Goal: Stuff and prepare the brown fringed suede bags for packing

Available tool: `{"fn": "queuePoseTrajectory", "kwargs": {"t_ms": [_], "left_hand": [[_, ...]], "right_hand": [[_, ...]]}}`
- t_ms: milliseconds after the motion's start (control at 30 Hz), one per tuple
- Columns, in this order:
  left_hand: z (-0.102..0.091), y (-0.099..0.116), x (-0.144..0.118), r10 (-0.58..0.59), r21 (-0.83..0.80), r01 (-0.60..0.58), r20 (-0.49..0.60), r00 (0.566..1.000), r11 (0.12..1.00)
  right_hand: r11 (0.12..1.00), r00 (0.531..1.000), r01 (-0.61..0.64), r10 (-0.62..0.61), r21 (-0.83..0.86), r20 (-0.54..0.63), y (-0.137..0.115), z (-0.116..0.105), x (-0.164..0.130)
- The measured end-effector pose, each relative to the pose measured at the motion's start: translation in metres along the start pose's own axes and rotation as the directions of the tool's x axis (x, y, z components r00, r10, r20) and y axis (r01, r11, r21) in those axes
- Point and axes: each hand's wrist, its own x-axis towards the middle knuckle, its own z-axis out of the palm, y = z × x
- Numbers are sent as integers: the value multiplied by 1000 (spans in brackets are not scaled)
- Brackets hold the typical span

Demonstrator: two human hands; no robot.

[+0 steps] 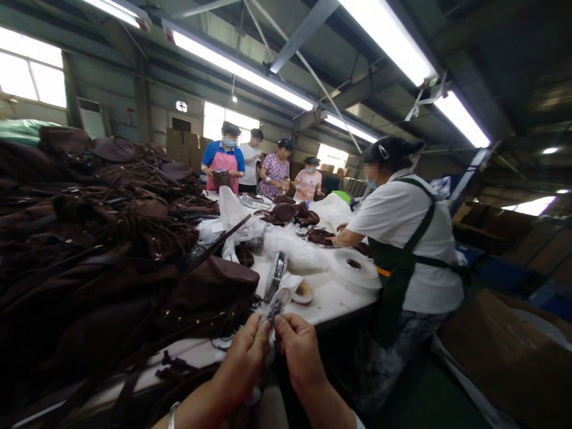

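My left hand [245, 351] and my right hand [300, 350] meet at the table's near edge. Thumbs and fingers of both pinch a small clear plastic packet [276, 302] with something greyish in it; its exact kind is too small to make out. Just beyond lies a metallic hand tool [277, 273], its kind unclear, beside a small roll with a cardboard core [304, 292]. To the left of my hands, a brown fringed bag [214, 283] rests at the edge of a large heap of similar bags [89, 238].
A wide white roll [355, 271] and crumpled white wrapping [292, 247] lie on the white table [328, 307]. At the right, a co-worker in a green apron [397, 238] leans over it. Several other people stand at the far end. A large cardboard box [504, 351] stands lower right.
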Motion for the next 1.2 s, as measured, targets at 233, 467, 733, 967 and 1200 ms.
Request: {"fn": "queuePoseTrajectory", "kwargs": {"t_ms": [233, 467, 733, 967, 1200], "left_hand": [[-6, 10, -2, 15, 150, -8, -40, 999, 989], [-9, 9, 3, 135, 251, -137, 23, 991, 958], [-10, 2, 1, 278, 527, -230, -13, 960, 818], [-6, -6, -2, 414, 601, -394, 113, 903, 695], [-12, 5, 1, 344, 529, -316, 49, 938, 787]], "right_hand": [[731, 852, 515, -492, -448, 177, 1, -4, -2], [605, 775, 630, -521, -487, 357, 0, -11, 1], [837, 932, 349, -359, -421, 59, -8, -12, 10], [640, 840, 460, -538, -616, 68, -4, -4, 11], [587, 750, 659, -562, -471, 349, -5, -7, -2]]}}
